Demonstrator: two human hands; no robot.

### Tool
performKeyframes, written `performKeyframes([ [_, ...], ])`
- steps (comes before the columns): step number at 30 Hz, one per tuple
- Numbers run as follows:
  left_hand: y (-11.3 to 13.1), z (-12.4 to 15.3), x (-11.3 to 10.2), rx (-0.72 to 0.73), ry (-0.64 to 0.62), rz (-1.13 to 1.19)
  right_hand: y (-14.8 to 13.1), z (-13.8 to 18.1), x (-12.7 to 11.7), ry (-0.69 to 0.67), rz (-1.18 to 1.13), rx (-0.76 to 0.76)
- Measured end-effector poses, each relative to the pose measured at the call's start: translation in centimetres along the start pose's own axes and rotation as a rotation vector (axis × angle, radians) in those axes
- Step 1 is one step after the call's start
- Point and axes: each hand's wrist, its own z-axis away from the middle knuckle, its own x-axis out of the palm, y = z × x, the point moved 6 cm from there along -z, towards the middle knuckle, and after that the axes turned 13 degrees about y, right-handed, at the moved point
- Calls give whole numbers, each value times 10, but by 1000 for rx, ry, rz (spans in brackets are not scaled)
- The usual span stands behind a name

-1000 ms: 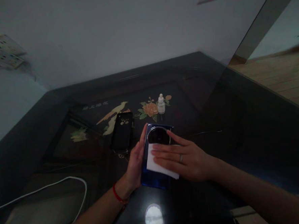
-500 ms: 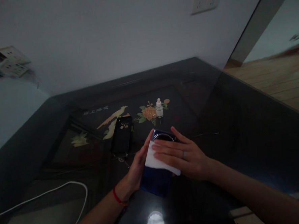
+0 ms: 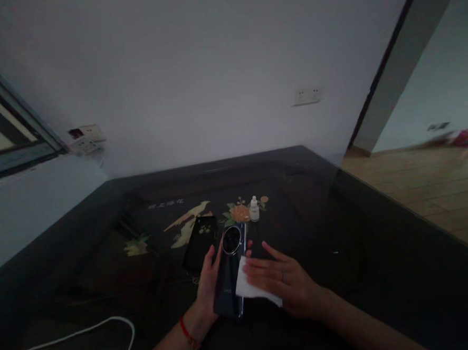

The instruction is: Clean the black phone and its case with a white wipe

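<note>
My left hand (image 3: 206,286) grips a dark blue phone (image 3: 227,275) from the left side, back facing up, with its round camera ring toward the far end. My right hand (image 3: 282,284) lies with fingers stretched flat over a folded white wipe (image 3: 252,289), pressing it against the phone's right edge. A red cord circles my left wrist and a ring shows on my right hand. Both hands hover over a dark glass-topped table (image 3: 381,250).
A black phone case (image 3: 199,242) lies just left of the phone. A small white dropper bottle (image 3: 254,209) stands behind, near a painted flower and bird motif. A white cable (image 3: 88,331) loops at the lower left. Wall sockets and a doorway sit beyond.
The view has tilted upward, so the hands sit lower in frame. The phone has turned more edge-on and the wipe has slid from its back toward the right edge.
</note>
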Motion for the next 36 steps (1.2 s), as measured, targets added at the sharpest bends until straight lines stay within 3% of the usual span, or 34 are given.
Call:
performKeyframes([
  [3, 8, -4, -7, 137, 13, 15, -31, -3, 10, -155, -47, -158],
  [6, 18, -7, -11, 193, 26, 8, -39, 5, 11, -152, -150, -203],
  [9, 29, -6, -9, 219, 70, 2, 9, 20, 3, 61, 24, 103],
  [11, 35, -4, -4, 220, 100, 9, 55, 36, -1, 87, 262, 371],
  [14, 35, -2, 2, 176, 217, -21, 94, 52, 3, 26, 354, 484],
  [17, 28, -2, 4, 94, 330, -66, 107, 59, 14, -99, 375, 533],
  [24, 26, 4, 12, 56, 425, -131, 107, 68, 22, -317, 343, 662],
  [29, 26, 2, 16, 53, 511, -223, 101, 51, 5, -291, 298, 791],
  [32, 26, -4, 26, 162, 517, -274, 81, 31, 9, -216, 198, 881],
  [36, 30, -9, 48, 440, 469, -327, 50, 8, 32, -169, -1, 984],
])
